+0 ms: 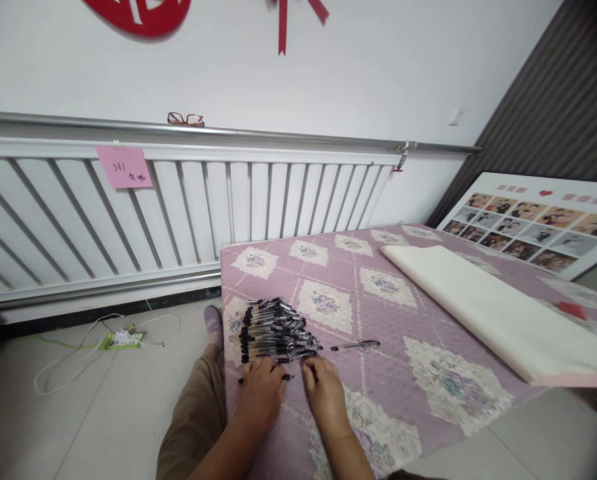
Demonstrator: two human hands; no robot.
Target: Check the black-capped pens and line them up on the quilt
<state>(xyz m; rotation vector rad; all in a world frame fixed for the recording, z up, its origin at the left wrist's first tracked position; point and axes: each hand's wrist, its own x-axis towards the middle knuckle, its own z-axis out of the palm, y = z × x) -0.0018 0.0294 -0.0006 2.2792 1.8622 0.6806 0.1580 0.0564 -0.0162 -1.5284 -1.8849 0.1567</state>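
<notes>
A pile of several black pens (275, 330) lies near the left edge of a purple patterned mattress (403, 313). My left hand (261, 390) rests just below the pile, fingers curled over a black pen (288, 377) that sticks out on both sides of it. My right hand (323, 390) lies beside it, fingers bent and touching the pile's lower right end, with a dark pen part by its index finger. One single pen (356, 345) lies apart to the right of the pile.
A rolled white sheet (488, 307) lies across the mattress at the right. A photo board (538, 223) leans at the far right. A white radiator (178, 207) with a pink note (123, 167) lines the wall. Cables and a power strip (121, 339) are on the floor at left.
</notes>
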